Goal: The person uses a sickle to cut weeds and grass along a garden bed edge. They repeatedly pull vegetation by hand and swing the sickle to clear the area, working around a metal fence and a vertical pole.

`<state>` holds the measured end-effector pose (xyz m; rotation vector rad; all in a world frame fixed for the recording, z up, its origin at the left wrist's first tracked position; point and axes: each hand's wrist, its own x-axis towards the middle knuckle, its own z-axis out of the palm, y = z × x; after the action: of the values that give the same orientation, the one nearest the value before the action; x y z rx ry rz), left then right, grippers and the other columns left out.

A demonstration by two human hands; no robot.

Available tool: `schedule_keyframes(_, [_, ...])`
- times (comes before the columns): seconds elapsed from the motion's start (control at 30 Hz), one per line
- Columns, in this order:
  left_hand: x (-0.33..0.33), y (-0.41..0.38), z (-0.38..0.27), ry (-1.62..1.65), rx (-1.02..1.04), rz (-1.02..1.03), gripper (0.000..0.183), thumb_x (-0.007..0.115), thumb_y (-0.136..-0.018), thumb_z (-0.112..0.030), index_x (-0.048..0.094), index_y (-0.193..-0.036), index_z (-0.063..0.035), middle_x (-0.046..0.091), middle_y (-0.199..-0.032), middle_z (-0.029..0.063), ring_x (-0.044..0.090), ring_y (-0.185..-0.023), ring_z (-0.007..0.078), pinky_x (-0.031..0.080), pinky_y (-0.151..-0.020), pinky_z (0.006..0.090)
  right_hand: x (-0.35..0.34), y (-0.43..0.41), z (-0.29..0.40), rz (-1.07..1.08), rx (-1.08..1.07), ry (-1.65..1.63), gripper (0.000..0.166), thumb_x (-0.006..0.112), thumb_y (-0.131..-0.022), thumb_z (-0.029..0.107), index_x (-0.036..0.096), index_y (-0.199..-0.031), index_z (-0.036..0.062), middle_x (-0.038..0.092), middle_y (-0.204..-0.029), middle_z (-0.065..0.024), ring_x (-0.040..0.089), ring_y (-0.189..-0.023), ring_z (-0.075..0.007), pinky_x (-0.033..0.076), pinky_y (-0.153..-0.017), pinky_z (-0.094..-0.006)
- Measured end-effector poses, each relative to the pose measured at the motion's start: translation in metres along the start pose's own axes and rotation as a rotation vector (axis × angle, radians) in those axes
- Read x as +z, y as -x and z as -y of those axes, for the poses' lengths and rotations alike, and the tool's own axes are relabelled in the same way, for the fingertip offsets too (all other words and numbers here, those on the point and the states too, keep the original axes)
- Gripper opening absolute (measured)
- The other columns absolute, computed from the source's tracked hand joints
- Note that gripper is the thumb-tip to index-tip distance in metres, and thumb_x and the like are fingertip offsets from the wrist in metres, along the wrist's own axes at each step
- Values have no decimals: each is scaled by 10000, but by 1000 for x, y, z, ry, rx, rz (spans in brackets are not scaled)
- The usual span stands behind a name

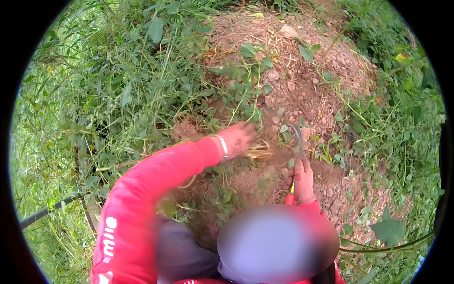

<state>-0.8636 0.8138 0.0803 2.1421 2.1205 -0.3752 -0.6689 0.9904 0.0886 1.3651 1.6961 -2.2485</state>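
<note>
My right hand point(305, 181) grips a sickle by its red and yellow-green handle point(291, 195). The sickle's curved metal blade point(300, 140) points away from me and hooks left, just above the soil. To its left is my left hand point(238, 140), blurred and soil-stained, with a light band on its wrist. Its fingers lie near green leafy stems point(248, 103) and a tuft of pale dry stalks point(259, 152); whether they hold any of these cannot be made out. Both arms wear red sleeves point(142, 184).
A mound of reddish, stony soil point(301, 78) rises ahead, with a larger stone point(288, 31) near its top. Dense green weeds point(117, 78) border the left side. A thick stem with a broad leaf point(389, 231) crosses at lower right. A dark pole point(48, 212) juts in at lower left.
</note>
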Motion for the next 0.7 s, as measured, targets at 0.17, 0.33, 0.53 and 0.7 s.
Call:
schedule_keyframes(0.17, [52,-57,9,71,-209,-117,483,629,-681,-202,555,-1131,-44,474,-1272,138,386,-1234,287,283,-1043,399,15,4,8,-2,-16,-77,373,469,-917,362,443,-1186,105,434,-605,0,410,-411,-87,380,-333,-240])
schedule_keyframes(0.33, [80,-72,15,116,-587,183,361,516,-818,-212,541,-1140,-50,491,-1246,114,400,-1215,244,450,-805,395,6,4,8,35,-44,-78,368,486,-915,324,441,-1171,65,418,-626,3,419,-455,-83,393,-374,-238])
schedule_keyframes(0.53, [86,-93,19,77,-833,365,213,511,-851,-248,655,-999,-192,619,-946,20,604,-828,209,458,-531,332,-2,2,14,200,-47,152,353,455,-932,288,443,-1195,52,427,-577,4,405,-422,-76,343,-371,-216])
schedule_keyframes(0.7, [61,-73,36,164,-594,468,151,519,-803,-260,582,-805,-123,573,-672,15,562,-620,175,463,-563,345,4,-1,18,218,-2,98,403,457,-921,311,442,-1221,42,432,-582,9,391,-402,-76,336,-357,-219])
